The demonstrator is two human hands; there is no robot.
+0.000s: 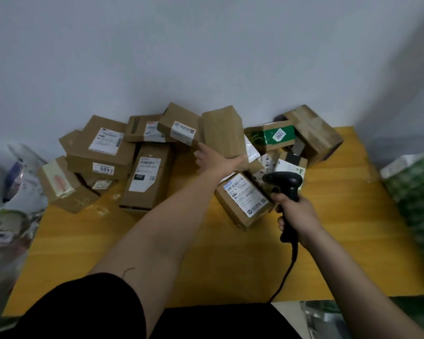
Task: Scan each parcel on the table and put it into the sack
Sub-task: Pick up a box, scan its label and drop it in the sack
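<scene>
Several cardboard parcels lie heaped along the far side of a yellow wooden table (181, 253), against the wall. My left hand (214, 159) reaches across and grips a plain brown box (223, 132), tilted upright above the heap, no label showing. My right hand (296, 214) holds a black corded barcode scanner (285, 184), its head aimed left toward a labelled parcel (245, 199) lying on the table just in front of it. A green-taped box (271, 137) marked 2202 sits behind it.
A white plastic sack (8, 192) with printed colours bulges at the table's left edge. A green woven sack (416, 192) stands at the right. A box marked 8093 (101, 148) and a long box (147, 177) lie left of centre. The scanner cable (288, 270) trails off the front edge.
</scene>
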